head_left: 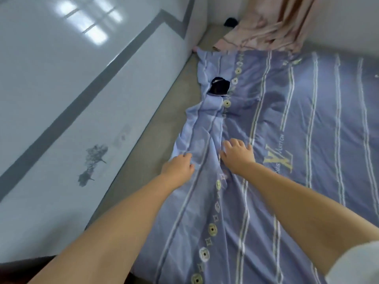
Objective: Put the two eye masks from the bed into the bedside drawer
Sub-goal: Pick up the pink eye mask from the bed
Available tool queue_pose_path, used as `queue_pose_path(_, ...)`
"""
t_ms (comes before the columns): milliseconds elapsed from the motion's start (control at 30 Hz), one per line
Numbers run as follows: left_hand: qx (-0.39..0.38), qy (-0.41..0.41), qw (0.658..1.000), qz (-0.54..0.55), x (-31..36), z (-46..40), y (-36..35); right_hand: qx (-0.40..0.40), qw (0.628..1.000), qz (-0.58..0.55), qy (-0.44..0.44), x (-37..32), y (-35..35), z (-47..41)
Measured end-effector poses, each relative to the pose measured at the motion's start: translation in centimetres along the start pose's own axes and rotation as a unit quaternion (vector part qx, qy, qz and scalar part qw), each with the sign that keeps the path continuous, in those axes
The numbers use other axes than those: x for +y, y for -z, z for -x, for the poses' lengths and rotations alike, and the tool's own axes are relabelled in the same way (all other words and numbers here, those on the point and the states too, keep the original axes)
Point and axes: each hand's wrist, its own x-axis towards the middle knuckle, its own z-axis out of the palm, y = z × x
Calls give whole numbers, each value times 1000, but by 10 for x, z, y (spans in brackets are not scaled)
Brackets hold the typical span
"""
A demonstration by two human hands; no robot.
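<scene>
**Both hands on the bedsheet, eye mask farther up the bed**

The left hand reaches forward, palm down, its fingers curled into a raised fold of the lilac striped bedsheet near the bed's left edge. The right hand lies just beside it, flat on the sheet with fingers spread and nothing in its grasp. A rumpled ridge of sheet runs between the hands and a black eye mask, well apart up the bed. The mask's long axis cannot be told. Pink curtains hang beyond.
</scene>
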Motion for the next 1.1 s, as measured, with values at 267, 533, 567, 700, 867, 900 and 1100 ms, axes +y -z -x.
queue_pose_path(267,8,-65,997,-37,22,-205,-3,26,993,-74,-89,40,-42,-156)
queue_pose_path(533,121,-184,974,-54,34,-386,-32,80,986,-87,-117,66,-150,-248)
queue_pose_path(567,127,-191,973,-32,33,-403,-35,106,984,-78,-119,67,-158,-249)
queue_pose_path(700,112,-127,985,45,36,-442,-52,137,980,-86,-117,69,-159,-251)
queue_pose_path(867,-8,-82,994,-73,43,-457,-54,117,983,-84,-116,66,-155,-247)
queue_pose_path(900,-25,-73,992,-95,45,-457,-50,118,983,-82,-115,66,-155,-247)
queue_pose_path(1100,174,-104,979,-25,36,-398,-57,168,975,-95,-106,69,-165,-249)
